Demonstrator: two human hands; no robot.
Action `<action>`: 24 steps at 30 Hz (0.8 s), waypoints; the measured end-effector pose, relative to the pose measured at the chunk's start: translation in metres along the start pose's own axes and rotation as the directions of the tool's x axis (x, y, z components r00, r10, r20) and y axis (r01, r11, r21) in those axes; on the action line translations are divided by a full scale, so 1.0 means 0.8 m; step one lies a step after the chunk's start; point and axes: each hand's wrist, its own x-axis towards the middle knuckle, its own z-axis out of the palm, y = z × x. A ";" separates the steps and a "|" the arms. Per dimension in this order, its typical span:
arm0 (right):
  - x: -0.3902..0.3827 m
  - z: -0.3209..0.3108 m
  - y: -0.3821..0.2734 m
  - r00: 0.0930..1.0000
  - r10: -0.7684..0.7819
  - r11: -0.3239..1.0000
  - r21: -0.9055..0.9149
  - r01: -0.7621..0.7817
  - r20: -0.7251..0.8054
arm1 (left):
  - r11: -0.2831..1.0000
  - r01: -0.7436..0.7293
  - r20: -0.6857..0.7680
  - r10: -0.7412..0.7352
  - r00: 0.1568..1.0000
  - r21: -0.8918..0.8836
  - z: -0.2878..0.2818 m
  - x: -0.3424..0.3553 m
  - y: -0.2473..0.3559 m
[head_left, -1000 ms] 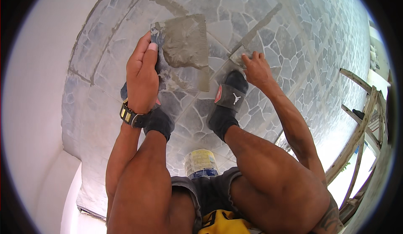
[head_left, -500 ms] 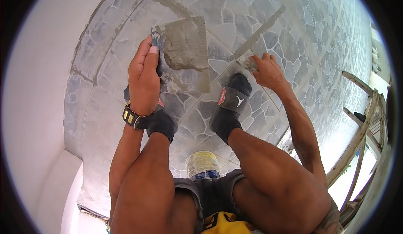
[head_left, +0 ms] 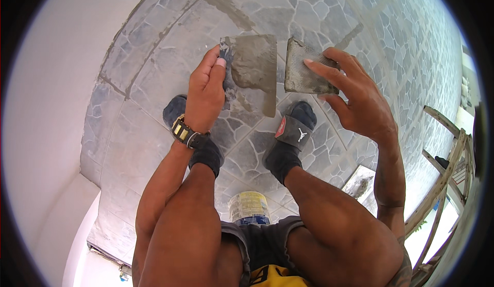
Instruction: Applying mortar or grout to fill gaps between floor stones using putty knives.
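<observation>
My left hand grips the left edge of a flat, squarish board, thumb on top. A thick layer of wet grey grout covers much of the board's face. Just to its right, my right hand holds a thin square spreader by its right side, fingers on its upper face and thumb at its lower edge. Grey residue coats the spreader, thickest along its left edge. A narrow gap separates the two tools. Both are held above the stone-patterned tile floor.
Dark grout strips run along tile joints ahead, and another strip lies beyond my right hand. A bucket stands between my legs. A wooden frame stands at right; a white wall rises at left. A smeared pale slab lies by my right knee.
My right hand has lifted the spreader off the floor joint and brought it up beside the board, showing its broad face. In the picture, my left hand and the board sit farther right.
</observation>
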 end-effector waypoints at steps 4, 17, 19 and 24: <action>0.018 0.002 -0.009 0.999 -0.050 0.979 -0.195 0.051 0.009 | 0.996 -0.080 0.006 0.080 0.997 0.038 0.003 0.002 0.002; 0.041 0.015 -0.052 0.990 -0.099 0.873 -0.468 0.135 0.100 | 0.980 -0.134 0.031 0.131 0.991 0.150 -0.018 -0.004 0.016; 0.047 0.008 -0.053 0.988 -0.076 0.875 -0.466 0.131 0.135 | 0.991 -0.059 -0.078 0.069 0.995 0.119 -0.026 -0.006 0.007; 0.078 0.009 -0.015 0.942 0.111 0.971 -0.238 -0.035 0.315 | 0.999 0.035 -0.228 -0.030 0.973 0.019 -0.065 -0.001 0.007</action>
